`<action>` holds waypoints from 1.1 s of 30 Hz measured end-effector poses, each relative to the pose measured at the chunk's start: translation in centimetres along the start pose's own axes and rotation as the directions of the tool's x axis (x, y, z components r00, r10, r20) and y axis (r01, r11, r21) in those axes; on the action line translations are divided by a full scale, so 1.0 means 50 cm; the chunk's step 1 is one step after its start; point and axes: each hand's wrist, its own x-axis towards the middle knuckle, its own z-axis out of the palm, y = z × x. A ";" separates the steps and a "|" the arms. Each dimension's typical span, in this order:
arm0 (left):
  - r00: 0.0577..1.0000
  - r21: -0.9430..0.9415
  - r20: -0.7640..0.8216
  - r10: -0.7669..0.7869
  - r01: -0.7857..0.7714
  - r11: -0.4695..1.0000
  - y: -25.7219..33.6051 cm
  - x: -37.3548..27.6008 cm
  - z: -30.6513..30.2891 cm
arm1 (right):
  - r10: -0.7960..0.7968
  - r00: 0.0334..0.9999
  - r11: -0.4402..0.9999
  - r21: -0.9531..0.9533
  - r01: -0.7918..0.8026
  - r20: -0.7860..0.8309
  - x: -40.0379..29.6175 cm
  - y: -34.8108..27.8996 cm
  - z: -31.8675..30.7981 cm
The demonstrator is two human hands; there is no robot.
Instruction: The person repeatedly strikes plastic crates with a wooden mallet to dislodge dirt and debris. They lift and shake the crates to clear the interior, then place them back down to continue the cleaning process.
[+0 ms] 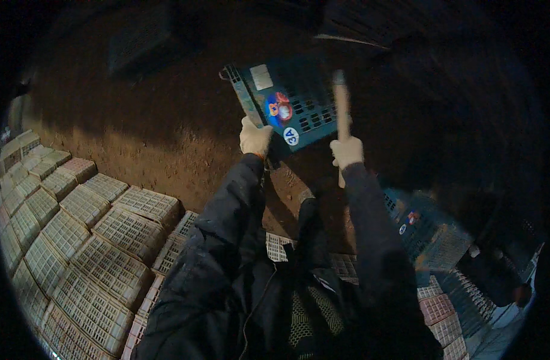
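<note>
A dark green plastic crate with slotted walls is tilted in front of me. On its side are a white label, a colourful sticker and a round white sticker with writing. My left hand, in a pale work glove, grips the rim at the crate's near left corner. My right hand, gloved alike, is closed around a pale stick, probably wooden, with a greyish upper end. The stick stands in front of the crate's right side; whether they touch I cannot tell. Shadow hides the crate's far part.
Stacked off-white slatted crates fill the left side. Brown bare ground lies ahead, with a dark crate in shadow. To the right stand another green crate and a person in dark clothing, near pinkish crates.
</note>
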 end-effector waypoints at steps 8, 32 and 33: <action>0.994 -0.322 0.109 0.028 0.008 0.947 0.112 0.097 -0.028 | -0.121 0.993 0.966 -0.231 0.114 -0.017 -0.084 0.121 -0.111; 0.897 -0.019 0.275 -0.345 0.364 0.931 -0.318 -0.021 0.097 | -0.236 0.955 0.929 -0.331 0.168 -0.178 -0.158 0.424 -0.240; 0.848 -0.092 0.307 -0.431 0.477 0.874 -0.277 -0.023 0.113 | -0.185 0.977 0.962 -0.220 0.160 -0.101 -0.124 0.385 -0.229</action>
